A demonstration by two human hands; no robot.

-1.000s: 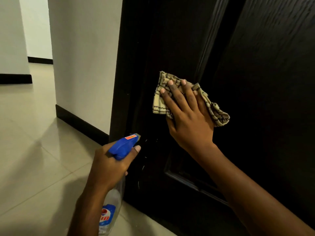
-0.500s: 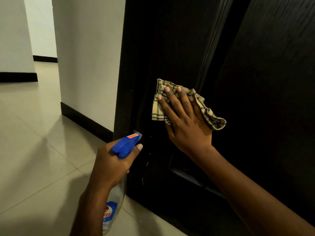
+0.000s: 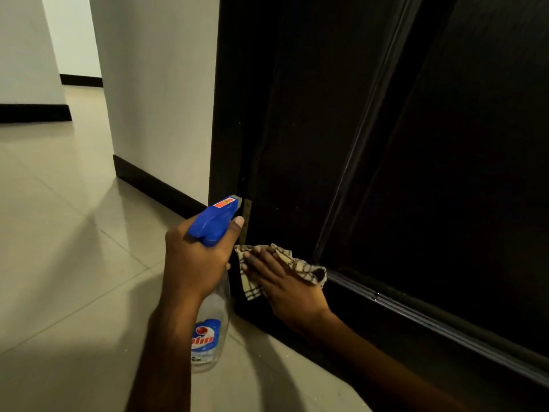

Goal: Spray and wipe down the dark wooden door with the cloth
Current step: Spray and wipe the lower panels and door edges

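One blue-headed clear plastic spray bottle (image 3: 214,223) is clasped at its neck by the left hand (image 3: 193,263), long axis near upright, nozzle aimed at the one dark wooden door (image 3: 386,144). One crumpled beige checked cloth (image 3: 309,270) is pressed with straight fingers by the right hand (image 3: 282,283) against the door's low left edge.

The right hand (image 3: 285,285) presses a checked cloth (image 3: 310,271) flat against the dark wooden door (image 3: 300,129), low down near its left edge. Just beside it, the left hand (image 3: 193,263) grips a spray bottle (image 3: 214,223) by the neck, its blue head pointing at the door, above the pale tiled floor (image 3: 59,233).
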